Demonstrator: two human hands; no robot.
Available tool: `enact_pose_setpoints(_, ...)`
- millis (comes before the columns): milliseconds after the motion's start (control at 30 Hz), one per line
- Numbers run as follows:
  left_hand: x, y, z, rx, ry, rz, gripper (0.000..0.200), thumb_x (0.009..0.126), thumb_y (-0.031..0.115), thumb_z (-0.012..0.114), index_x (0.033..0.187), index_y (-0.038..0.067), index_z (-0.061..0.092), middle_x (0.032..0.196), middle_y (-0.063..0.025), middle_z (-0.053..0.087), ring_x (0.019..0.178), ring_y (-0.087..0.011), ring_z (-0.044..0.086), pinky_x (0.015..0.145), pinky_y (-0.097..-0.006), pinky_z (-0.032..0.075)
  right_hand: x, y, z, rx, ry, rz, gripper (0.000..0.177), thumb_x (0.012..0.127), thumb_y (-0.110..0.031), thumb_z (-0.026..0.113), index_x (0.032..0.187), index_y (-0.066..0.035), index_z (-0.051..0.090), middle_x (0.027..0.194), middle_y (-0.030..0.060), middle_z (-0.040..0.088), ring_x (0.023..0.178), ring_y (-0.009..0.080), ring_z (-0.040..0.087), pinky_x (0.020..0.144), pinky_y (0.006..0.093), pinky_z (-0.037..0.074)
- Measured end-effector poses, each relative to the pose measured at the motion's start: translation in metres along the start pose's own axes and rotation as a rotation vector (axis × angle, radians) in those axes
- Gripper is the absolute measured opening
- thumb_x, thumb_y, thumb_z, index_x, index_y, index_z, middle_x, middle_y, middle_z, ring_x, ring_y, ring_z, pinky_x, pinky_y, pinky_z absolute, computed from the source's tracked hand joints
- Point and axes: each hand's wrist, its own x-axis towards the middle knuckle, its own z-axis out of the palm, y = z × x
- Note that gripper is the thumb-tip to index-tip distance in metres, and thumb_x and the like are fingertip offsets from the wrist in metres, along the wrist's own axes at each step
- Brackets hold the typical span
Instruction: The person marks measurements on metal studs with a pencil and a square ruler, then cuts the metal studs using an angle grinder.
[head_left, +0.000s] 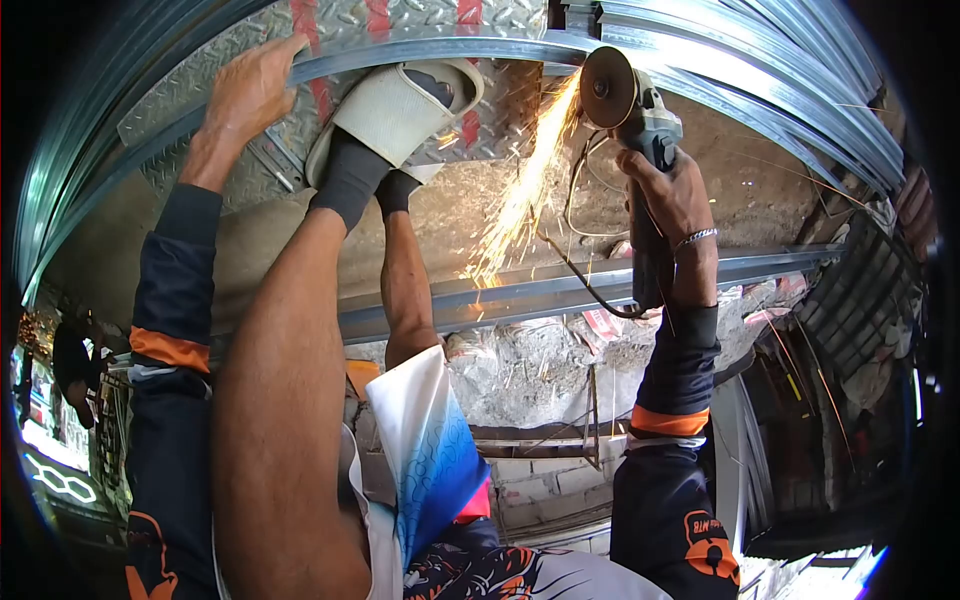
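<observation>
My right hand, a chain bracelet at its wrist, is wrapped round the body of an angle grinder. The grinder's round disc meets a long thin metal channel, and a stream of orange sparks sprays down and to the left. Near the channel's left part, my left hand is closed on its edge, the fingertips partly hidden. A foot in a white slide sandal and dark sock rests against the channel, between my hands.
Under the foot lies a diamond-plate metal sheet with red stripes. Long metal channels are stacked at the upper right, with more at the left. A power cord loops below the grinder. Another metal length crosses the floor.
</observation>
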Motion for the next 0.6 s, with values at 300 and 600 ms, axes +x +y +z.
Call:
enact_pose_setpoints(300, 0.0, -0.001, 0.002, 0.02, 0.005, -0.006, 0.06, 0.076, 0.001, 0.07, 0.134, 0.012, 0.057, 0.122, -0.0143, 0.066, 0.114, -0.0404, 0.061, 0.094, -0.0494, 0.052, 0.002, 0.003, 0.002, 0.02, 0.021, 0.007, 0.051, 0.081, -0.041, 0.074, 0.1, 0.006, 0.069, 0.083, 0.0161, 0.072, 0.076, 0.0225, 0.066, 0.075, 0.0357, 0.054)
enact_pose_setpoints(600, 0.0, -0.011, 0.014, 0.044, 0.122, 0.062, 0.058, 0.08, 0.005, 0.069, 0.136, 0.016, 0.058, 0.108, -0.0119, 0.069, 0.103, -0.0396, 0.066, 0.086, -0.0539, 0.053, 0.005, 0.01, 0.003, -0.046, 0.018, -0.002, 0.052, 0.081, -0.043, 0.073, 0.098, 0.006, 0.068, 0.081, 0.0157, 0.071, 0.074, 0.024, 0.066, 0.074, 0.0366, 0.053)
